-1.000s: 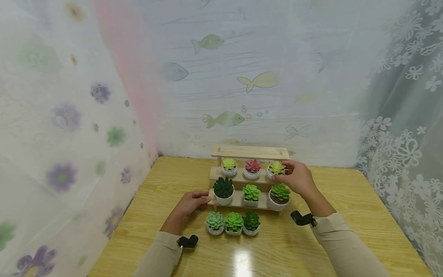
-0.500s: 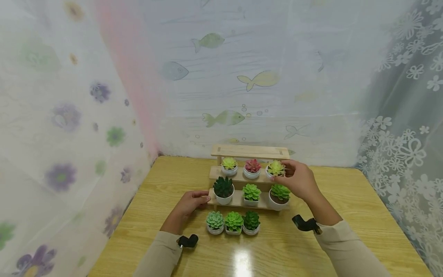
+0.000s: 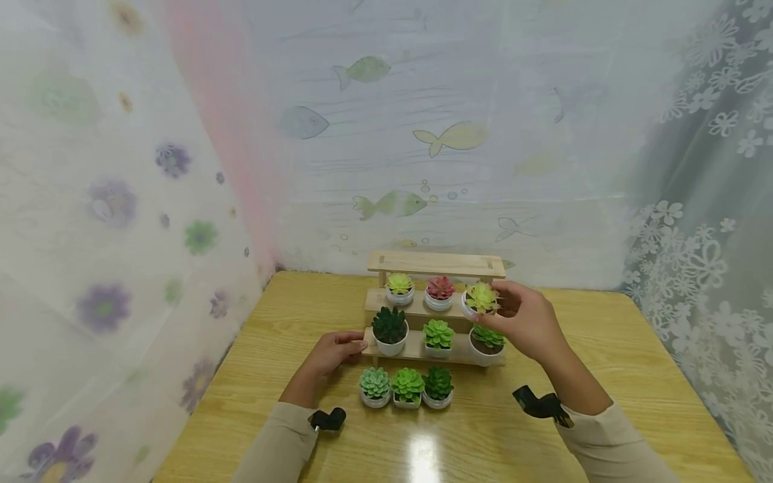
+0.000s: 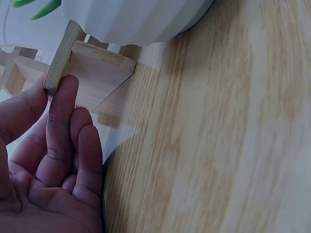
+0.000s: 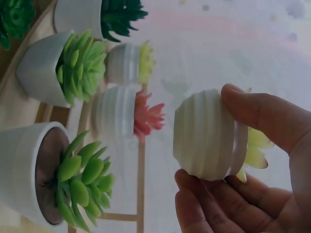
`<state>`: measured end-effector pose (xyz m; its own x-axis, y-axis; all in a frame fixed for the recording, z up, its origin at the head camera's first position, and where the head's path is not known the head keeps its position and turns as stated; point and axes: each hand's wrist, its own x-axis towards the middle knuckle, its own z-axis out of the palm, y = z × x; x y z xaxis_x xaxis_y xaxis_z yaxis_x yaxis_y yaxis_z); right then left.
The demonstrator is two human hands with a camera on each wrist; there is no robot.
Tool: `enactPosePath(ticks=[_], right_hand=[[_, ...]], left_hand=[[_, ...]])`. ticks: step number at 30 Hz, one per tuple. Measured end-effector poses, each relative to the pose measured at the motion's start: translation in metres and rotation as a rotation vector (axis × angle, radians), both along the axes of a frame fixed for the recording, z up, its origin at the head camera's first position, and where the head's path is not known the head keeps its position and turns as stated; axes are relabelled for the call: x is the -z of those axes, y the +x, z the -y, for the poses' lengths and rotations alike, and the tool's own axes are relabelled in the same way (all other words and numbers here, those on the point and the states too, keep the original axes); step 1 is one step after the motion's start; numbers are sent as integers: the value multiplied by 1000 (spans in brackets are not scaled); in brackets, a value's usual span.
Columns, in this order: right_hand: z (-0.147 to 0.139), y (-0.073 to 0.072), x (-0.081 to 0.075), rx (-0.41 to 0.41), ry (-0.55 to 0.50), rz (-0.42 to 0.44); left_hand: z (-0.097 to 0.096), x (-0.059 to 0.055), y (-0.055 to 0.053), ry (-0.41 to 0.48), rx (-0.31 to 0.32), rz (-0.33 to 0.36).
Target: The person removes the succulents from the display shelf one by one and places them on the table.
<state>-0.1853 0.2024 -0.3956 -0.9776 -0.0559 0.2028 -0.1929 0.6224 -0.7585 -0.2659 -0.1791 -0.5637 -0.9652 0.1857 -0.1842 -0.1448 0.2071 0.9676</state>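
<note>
Since half a second ago, in the head view, the right hand (image 3: 524, 323) has come a little toward the person, together with the yellow plant (image 3: 480, 297), which now partly covers the big green plant (image 3: 488, 337) in the view. The left hand (image 3: 331, 353) stays at the left end of the rack (image 3: 435, 263). As I judge, lifting the yellow plant is done and setting it down is left. On the middle shelf (image 3: 376, 304) sit a second yellow plant (image 3: 400, 286) and a red plant (image 3: 440, 288); on the lower shelf (image 3: 415, 347) are a dark plant (image 3: 389, 327), a small green plant (image 3: 437, 335) and the big green plant. Three front plants (image 3: 408, 386) stand in a row on the bench (image 3: 598, 335).

From the left wrist, one sees this grip pinching the end of the lower shelf between thumb (image 4: 22, 116) and forefinger, the other fingers bent.

From the right wrist, the grip is closed around the pot (image 5: 206, 138) of the yellow plant, thumb on one side, fingers on the other. This pot is held apart from the red plant, and its axis is similar to its neighbours', so I take it as nearly upright.
</note>
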Motion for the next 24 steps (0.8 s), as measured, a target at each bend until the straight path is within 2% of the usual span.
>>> enactPosePath(ticks=[7, 15, 24], right_hand=[[-1, 13, 5, -13, -5, 14], [-5, 25, 15, -72, -38, 84], [-8, 36, 25, -147, -109, 121]], left_hand=[[0, 1, 1, -15, 11, -12], [0, 0, 3, -7, -3, -3], [1, -1, 3, -15, 4, -10]])
